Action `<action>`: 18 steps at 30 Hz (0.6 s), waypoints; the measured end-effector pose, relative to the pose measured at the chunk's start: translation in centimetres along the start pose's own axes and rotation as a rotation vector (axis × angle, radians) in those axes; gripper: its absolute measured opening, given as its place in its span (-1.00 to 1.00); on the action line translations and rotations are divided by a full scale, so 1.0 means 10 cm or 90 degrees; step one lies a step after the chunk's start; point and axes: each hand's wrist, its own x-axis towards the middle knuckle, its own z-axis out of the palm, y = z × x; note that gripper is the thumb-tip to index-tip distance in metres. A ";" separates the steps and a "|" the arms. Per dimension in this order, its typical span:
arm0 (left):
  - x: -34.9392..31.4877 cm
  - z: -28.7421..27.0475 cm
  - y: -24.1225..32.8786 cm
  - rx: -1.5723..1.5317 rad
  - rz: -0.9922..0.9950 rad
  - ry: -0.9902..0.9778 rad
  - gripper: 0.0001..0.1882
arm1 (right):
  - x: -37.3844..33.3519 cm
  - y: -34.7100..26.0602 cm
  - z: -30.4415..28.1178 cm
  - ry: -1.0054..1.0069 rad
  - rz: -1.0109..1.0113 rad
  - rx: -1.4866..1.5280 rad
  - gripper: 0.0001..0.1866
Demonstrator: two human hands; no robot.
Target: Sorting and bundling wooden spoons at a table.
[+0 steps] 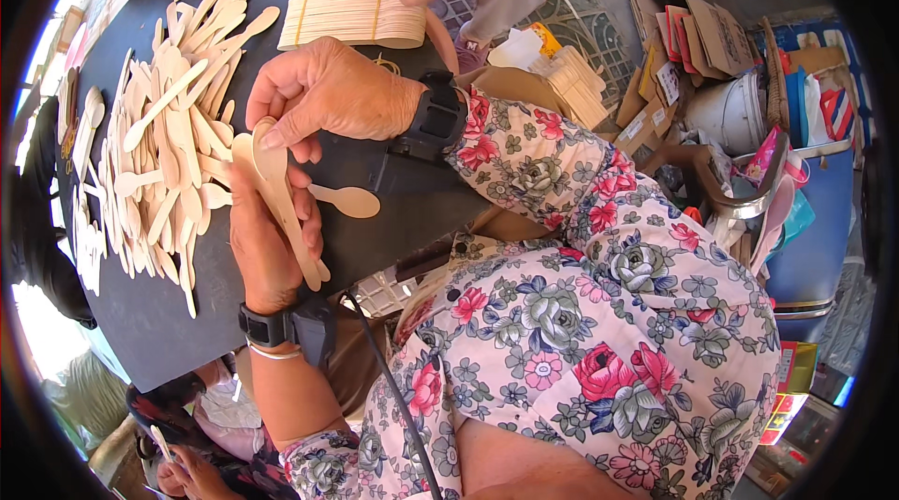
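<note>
Overlapping wooden spoons (272, 166), exact count unclear, in the pinch of both hands (328, 93) (257, 252)

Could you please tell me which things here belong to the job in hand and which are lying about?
Likely the job:
Pale wooden spoons in left hand and right hand
Loose heap of wooden spoons
Yellow-banded stack of pale wooden pieces

Likely lying about:
Round white bucket
Brown cardboard pieces

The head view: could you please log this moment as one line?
left hand: holding wooden spoons; right hand: touching their bowls; spoon pile: on dark table; banded wooden bundle: beyond right hand
</note>
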 end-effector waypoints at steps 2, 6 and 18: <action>0.04 0.01 -0.01 0.050 -0.005 0.028 -0.40 | -0.01 0.00 -0.02 0.008 -0.001 0.003 -0.85; 0.07 0.11 -0.03 0.144 0.080 0.134 -0.52 | 0.01 -0.05 -0.02 -0.004 -0.001 -0.035 -0.85; 0.05 0.04 0.01 0.077 0.002 0.064 -0.44 | 0.02 0.09 0.03 0.031 0.009 0.003 -0.87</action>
